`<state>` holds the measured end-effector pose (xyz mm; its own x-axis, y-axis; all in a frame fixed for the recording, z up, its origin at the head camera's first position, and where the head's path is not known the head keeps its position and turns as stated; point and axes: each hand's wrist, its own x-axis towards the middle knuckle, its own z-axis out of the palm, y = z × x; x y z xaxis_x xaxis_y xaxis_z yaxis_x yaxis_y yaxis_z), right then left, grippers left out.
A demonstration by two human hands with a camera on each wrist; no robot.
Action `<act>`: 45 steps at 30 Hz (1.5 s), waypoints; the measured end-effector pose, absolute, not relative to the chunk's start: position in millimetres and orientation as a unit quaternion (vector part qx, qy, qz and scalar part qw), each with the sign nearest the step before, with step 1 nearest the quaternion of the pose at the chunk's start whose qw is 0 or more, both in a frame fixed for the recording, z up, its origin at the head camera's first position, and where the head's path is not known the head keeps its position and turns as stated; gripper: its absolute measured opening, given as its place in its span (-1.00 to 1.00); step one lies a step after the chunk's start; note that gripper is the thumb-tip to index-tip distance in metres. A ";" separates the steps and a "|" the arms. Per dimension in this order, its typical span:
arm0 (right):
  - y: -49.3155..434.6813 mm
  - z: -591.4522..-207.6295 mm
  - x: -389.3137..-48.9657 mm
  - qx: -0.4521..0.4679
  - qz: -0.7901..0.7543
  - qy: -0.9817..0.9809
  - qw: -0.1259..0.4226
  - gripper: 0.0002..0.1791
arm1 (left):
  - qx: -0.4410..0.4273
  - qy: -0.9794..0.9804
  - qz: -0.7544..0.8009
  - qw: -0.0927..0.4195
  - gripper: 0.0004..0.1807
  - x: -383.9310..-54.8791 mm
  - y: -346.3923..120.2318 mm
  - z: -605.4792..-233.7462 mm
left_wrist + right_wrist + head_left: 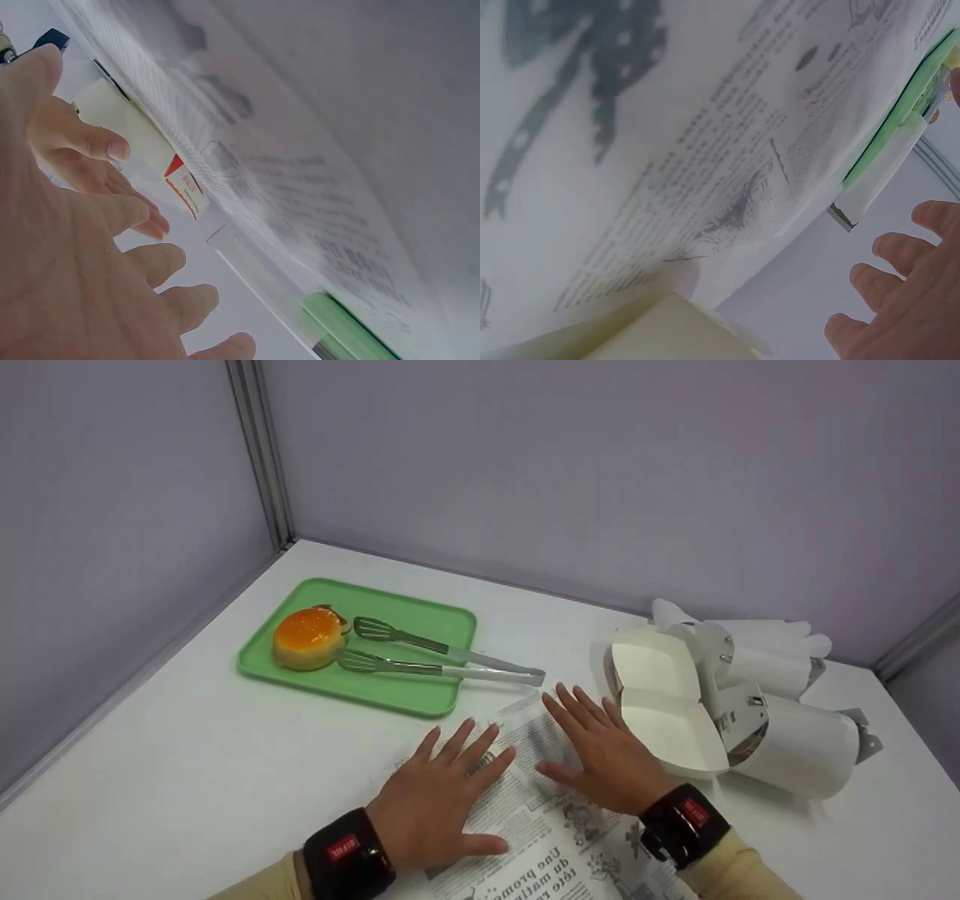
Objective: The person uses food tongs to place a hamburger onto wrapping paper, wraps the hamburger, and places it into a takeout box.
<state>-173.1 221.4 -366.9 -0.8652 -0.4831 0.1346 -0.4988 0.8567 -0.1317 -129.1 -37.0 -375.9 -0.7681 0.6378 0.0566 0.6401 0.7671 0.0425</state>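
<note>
A sheet of newspaper-print wrapping paper (517,851) lies on the white table in the head view. Over its left part is my left hand (431,802), palm down with spread fingers. My right hand (619,757) spreads over the paper's right part, close to an opened white clamshell food box (667,735). Neither hand holds anything; whether the palms touch the paper I cannot tell. Beyond the hands, a green tray (405,697) carries a glossy-topped bun (309,637) and metal tongs (487,675), whose handle end overhangs the tray's right edge.
Two white cylindrical objects with metal clips (802,742) lie on their sides right of the food box. Grey partition walls (585,480) bound the table at the back and sides. A small red and white carton part (187,187) shows in the left wrist view.
</note>
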 end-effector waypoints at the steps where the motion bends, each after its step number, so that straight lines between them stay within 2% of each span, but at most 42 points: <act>1: 219.8 -366.7 -175.4 0.256 0.082 -0.962 0.046 -0.05 | -0.340 -0.940 -0.028 0.020 0.04 -129.1 -36.9 -375.7; 15: 201.6 -364.7 -203.9 0.246 0.091 -0.965 0.021 -0.08 | -0.345 -0.938 -0.027 0.001 0.05 -127.9 -34.2 -373.1; 45: 174.4 -368.0 -252.8 0.220 0.108 -0.969 -0.016 -0.11 | -0.354 -0.935 -0.013 0.000 0.04 -127.4 -35.3 -376.1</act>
